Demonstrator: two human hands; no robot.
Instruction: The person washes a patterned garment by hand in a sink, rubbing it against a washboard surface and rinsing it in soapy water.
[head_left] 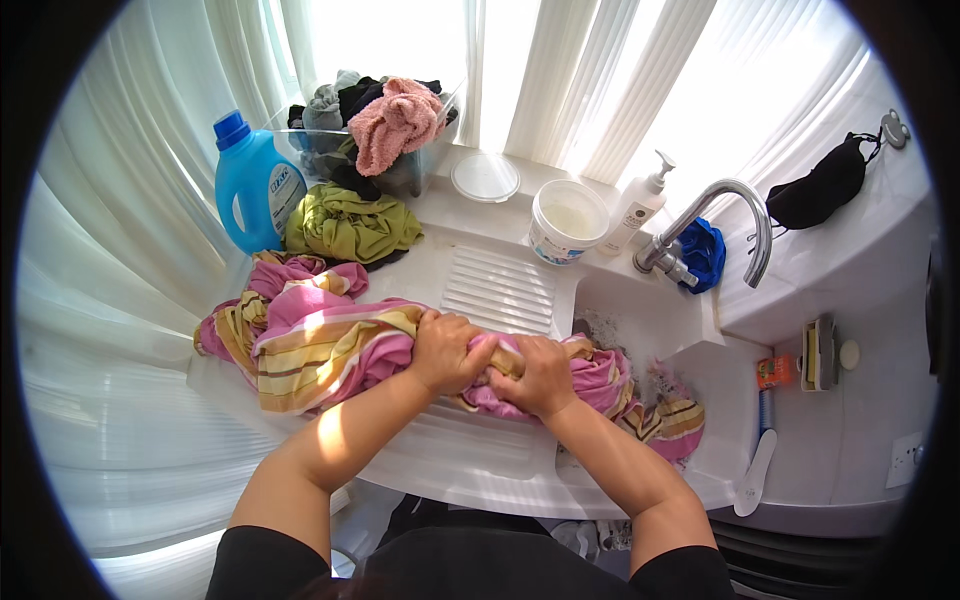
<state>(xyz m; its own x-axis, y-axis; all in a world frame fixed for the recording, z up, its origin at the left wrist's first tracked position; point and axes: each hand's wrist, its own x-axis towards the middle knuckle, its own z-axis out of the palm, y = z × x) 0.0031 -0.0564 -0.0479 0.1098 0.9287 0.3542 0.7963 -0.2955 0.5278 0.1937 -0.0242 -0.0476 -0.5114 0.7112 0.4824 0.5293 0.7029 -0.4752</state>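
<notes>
A long pink cloth with yellow, white and brown stripes [340,350] stretches across the white laundry sink [480,445]. My left hand [445,352] is closed round its middle, over the ribbed washboard [500,290]. Right beside it, my right hand [537,375] grips the same cloth, which looks bunched and twisted between the two fists. One end lies heaped on the left side of the counter. The other hangs into the basin [720,400] on the right, among water and suds. The palms and most fingertips are hidden.
Behind the cloth are a blue detergent bottle [250,185], green cloth [350,222] and a clear bin [430,165] of clothes. A white tub [568,225], its lid [486,177], a pump bottle [640,205] and a curved faucet [745,190] line the back. A white-handled brush [757,475] rests at right.
</notes>
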